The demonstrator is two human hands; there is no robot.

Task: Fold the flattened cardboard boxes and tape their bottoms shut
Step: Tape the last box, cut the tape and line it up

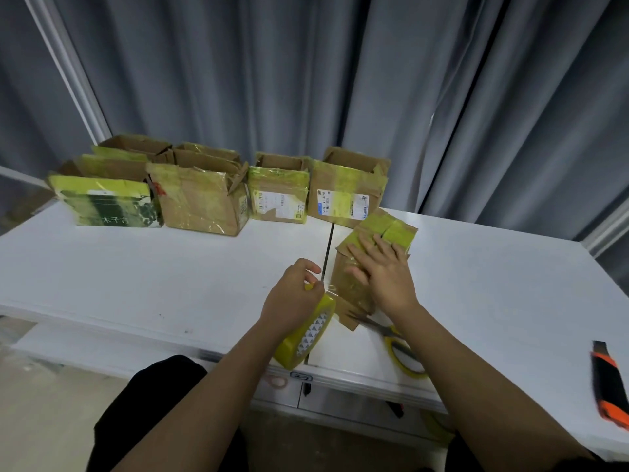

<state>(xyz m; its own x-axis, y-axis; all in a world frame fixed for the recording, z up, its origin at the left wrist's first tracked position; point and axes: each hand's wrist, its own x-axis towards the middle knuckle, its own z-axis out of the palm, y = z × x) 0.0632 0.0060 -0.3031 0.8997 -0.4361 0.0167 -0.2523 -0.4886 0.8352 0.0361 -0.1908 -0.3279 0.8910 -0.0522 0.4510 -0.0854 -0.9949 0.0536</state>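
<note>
Hands (386, 272) on box (391, 229), tape roll (306, 338)

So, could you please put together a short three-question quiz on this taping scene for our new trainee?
1. True or false: the left hand grips the yellow tape roll.
2. What does the right hand do? A) cuts with the scissors B) presses flat on the box being taped C) lifts the utility knife
3. Fill in: the yellow-handled scissors lie on the white table, close beside the right ____.

Key: 1 true; 2 B; 3 forearm. The orange and black utility knife lies untouched at the table's right edge, and finished boxes stand in a row at the back.
</note>
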